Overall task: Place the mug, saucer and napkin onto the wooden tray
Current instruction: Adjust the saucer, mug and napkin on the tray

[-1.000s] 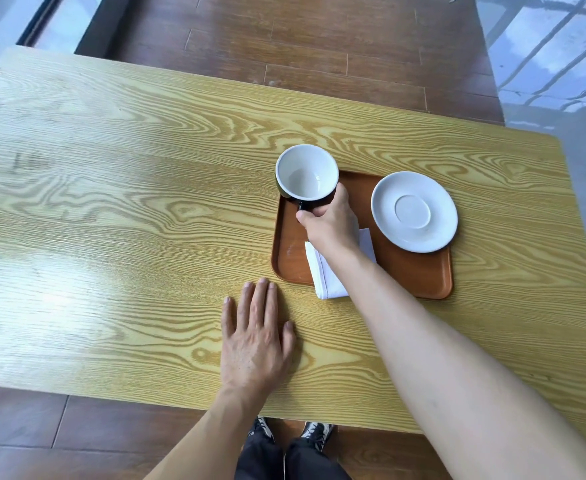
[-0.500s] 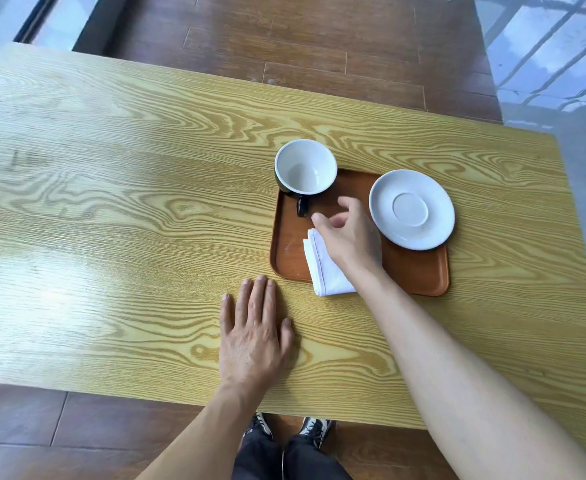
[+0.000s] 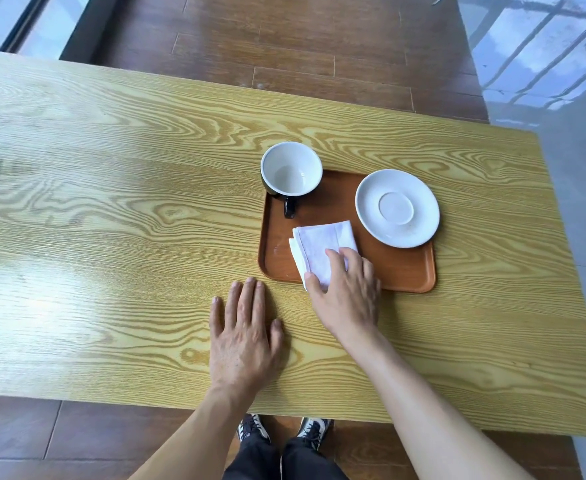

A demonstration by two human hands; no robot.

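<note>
A brown wooden tray [image 3: 402, 271] lies on the table, right of centre. A black mug [image 3: 291, 171] with a white inside stands upright at its far left corner, handle towards me. A white saucer [image 3: 397, 207] rests on the tray's far right part, its rim reaching over the right edge. A folded white napkin [image 3: 322, 245] lies on the tray's near left part, its near corner over the tray's front rim. My right hand [image 3: 347, 289] grips the napkin's near end between thumb and fingers. My left hand [image 3: 245, 332] lies flat on the table, just left of the tray's front corner.
The yellow wood-grain table [image 3: 111, 209] stretches wide to the left of the tray. Dark wooden floor [image 3: 284, 46] lies beyond its far edge. My shoes [image 3: 284, 431] show below the near edge.
My right hand let go of the mug's handle and drew back towards me onto the napkin's near end. The napkin now lies more uncovered. My left hand stayed flat.
</note>
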